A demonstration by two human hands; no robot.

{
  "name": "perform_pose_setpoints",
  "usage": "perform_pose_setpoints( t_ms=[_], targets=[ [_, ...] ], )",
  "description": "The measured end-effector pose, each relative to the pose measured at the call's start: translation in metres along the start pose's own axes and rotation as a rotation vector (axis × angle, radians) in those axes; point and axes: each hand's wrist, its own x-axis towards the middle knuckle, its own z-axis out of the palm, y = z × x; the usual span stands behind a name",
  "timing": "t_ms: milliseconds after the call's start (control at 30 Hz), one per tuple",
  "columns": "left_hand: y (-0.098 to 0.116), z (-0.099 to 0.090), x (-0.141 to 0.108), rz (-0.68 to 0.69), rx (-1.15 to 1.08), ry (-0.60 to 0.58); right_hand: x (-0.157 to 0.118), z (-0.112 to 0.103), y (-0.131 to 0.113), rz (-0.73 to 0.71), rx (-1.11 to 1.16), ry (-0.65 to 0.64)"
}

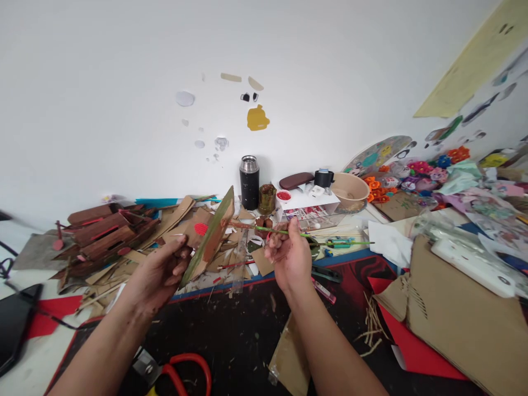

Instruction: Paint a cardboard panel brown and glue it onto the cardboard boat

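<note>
1. a flat, narrow piece of cardboard, painted green along one side and brown on the other (pixel 215 241), is held up and tilted above the worktop's dark mat (pixel 247 330), over its far blue edge, left of the middle.
2. the left hand (pixel 159 272) grips its lower left side, fingers curled in and thumb pressed towards them.
3. the right hand (pixel 292 256) pinches a thin, green-handled paintbrush (pixel 330 240) between thumb and curled fingers. its brown-stained end points left, at or just beside the brown face; contact is hard to tell.
4. the step in hand looks like laying brown paint beside the green. a further stroke would call for a firm left hold, a light touch and care where the colours meet.
5. just beyond the board, near the worktop's far edge, stand a black cylindrical bottle (pixel 249 190) and a white open-fronted box (pixel 307 205) with a small red paint cup (pixel 284 195) on its top.
6. towards the far left corner lie brown-painted cardboard pieces (pixel 103 230), with torn tan scraps beside them.
7. by the mat's near edge, left of centre, is a red looped handle (pixel 206 369).
</note>
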Motion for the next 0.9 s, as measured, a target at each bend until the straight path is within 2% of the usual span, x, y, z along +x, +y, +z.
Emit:
perform_pose_setpoints(
  t_ms=[367, 900],
  targets=[
    [0.003, 0.002, -0.001, -0.016, -0.001, 0.055, -0.003, 0.002, 0.007, 0.064, -0.061, -0.036],
    [-0.001, 0.0, 0.0, -0.015, 0.018, 0.008, 0.001, 0.0, -0.005, 0.004, 0.037, 0.007]
  ],
)
